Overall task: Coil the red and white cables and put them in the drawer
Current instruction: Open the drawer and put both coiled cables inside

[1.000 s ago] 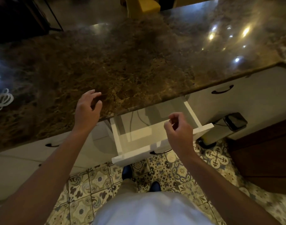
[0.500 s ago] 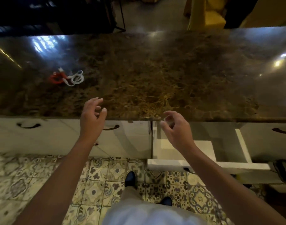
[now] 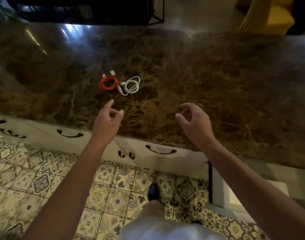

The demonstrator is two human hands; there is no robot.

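Note:
A coiled red cable [image 3: 108,83] with white plugs lies on the brown marble counter [image 3: 217,80], and a loosely looped white cable [image 3: 131,85] lies just right of it, touching it. My left hand [image 3: 105,122] hovers over the counter's near edge, a short way below the cables, fingers apart and empty. My right hand [image 3: 195,122] hovers further right, fingers curled loosely, holding nothing. The white drawer [image 3: 222,193] stands pulled out at the lower right, mostly hidden behind my right forearm.
Shut white drawers with dark curved handles [image 3: 160,150] run under the counter edge. Patterned floor tiles [image 3: 35,179] lie below, with my shoe [image 3: 153,191] on them. A yellow chair [image 3: 269,16] and a dark metal frame [image 3: 96,11] stand beyond the counter.
The view has swung left from the open drawer, bringing the cables to the counter's middle. Both hands have moved forward over the counter toward the cables, still empty.

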